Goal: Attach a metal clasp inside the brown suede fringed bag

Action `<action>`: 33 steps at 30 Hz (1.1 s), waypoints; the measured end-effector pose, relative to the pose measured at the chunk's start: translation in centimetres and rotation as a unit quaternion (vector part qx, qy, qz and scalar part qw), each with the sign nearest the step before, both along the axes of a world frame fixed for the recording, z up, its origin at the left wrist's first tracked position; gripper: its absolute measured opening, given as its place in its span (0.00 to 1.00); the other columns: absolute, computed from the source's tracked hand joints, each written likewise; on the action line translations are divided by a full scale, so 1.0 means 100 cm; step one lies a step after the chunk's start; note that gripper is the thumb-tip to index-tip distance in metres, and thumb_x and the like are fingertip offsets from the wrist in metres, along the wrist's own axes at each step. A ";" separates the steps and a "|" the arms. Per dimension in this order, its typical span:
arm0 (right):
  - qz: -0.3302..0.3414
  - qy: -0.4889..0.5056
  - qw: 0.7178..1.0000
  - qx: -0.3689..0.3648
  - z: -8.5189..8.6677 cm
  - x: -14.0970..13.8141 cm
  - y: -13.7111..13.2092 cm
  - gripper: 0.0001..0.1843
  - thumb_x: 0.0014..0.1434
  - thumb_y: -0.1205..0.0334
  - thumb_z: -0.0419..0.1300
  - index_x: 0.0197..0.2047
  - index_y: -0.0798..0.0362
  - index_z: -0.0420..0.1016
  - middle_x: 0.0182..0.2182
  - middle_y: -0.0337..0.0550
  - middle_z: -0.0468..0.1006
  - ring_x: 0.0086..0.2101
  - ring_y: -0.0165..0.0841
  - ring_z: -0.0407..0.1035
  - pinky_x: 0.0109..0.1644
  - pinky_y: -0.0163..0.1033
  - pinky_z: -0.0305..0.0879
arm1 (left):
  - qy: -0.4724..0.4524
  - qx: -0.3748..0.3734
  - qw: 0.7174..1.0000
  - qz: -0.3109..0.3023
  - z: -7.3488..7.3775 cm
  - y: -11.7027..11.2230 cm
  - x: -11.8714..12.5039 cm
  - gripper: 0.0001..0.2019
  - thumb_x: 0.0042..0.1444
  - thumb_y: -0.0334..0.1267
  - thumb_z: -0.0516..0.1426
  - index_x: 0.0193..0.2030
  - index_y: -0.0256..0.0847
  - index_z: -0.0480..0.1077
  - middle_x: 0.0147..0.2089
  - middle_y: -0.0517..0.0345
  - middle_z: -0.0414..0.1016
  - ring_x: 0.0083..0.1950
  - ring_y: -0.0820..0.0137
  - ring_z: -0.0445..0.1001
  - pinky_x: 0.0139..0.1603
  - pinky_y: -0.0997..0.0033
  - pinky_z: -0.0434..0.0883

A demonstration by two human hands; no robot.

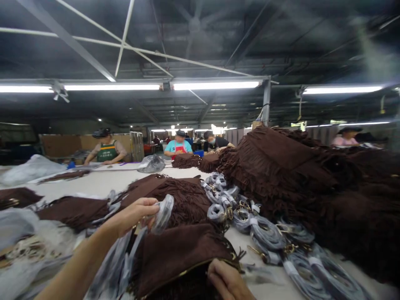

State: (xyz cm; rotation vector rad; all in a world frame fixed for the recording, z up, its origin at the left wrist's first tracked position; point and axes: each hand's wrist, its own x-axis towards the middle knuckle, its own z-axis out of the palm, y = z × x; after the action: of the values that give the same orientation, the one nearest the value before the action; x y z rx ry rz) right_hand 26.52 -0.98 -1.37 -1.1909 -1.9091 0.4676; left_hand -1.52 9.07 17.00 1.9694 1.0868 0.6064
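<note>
My left hand (pixel 139 214) is closed on a plastic-wrapped coiled strap (pixel 164 213), raised just above a dark brown fringed bag (pixel 184 250). The bag lies in front of me with its gold zipper opening facing my body. At that opening, the curled fingers of my right hand (pixel 229 279) grip the bag's edge; the fingertips are partly hidden. Long strips of clear plastic (pixel 115 258) hang and lie beneath my left wrist. Directly behind the bag rests another brown fringed bag (pixel 175 191).
Several wrapped coiled straps (pixel 268 233) with gold clips lie along the right of the white table (pixel 100 187). A tall heap of brown fringed bags (pixel 281 166) rises at right. Plastic bags (pixel 34 166) lie at left. Co-workers (pixel 108 150) stand across the table.
</note>
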 end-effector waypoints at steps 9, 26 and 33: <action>0.081 0.003 0.991 -0.108 0.091 -0.014 0.009 0.09 0.64 0.65 0.48 0.31 0.51 0.61 0.24 0.35 0.71 0.27 0.30 0.68 0.34 0.34 0.61 | 0.232 0.321 0.918 0.008 -0.071 -0.076 -0.002 0.14 0.61 0.33 0.44 0.36 0.41 0.70 0.39 0.51 0.73 0.42 0.65 0.71 0.43 0.69 0.66; -0.019 -0.110 0.990 -0.081 0.064 -0.022 0.023 0.09 0.65 0.64 0.44 0.32 0.50 0.58 0.31 0.41 0.68 0.35 0.35 0.63 0.41 0.39 0.54 | 0.242 0.313 0.918 0.017 -0.124 -0.062 0.000 0.16 0.61 0.28 0.44 0.41 0.39 0.73 0.45 0.48 0.71 0.46 0.61 0.70 0.47 0.61 0.70; 0.043 -0.095 0.992 -0.074 0.059 -0.052 0.025 0.10 0.64 0.65 0.48 0.29 0.51 0.58 0.28 0.36 0.66 0.31 0.32 0.60 0.36 0.37 0.50 | 0.311 0.320 0.893 0.061 -0.130 -0.047 0.011 0.20 0.49 0.24 0.53 0.47 0.45 0.73 0.59 0.48 0.61 0.58 0.53 0.61 0.55 0.53 0.64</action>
State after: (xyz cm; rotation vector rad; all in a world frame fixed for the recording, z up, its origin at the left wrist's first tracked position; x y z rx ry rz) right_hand 21.27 1.51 4.52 -1.2919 -2.1250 0.5668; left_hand -0.42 4.42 4.03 2.8058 1.5391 0.4286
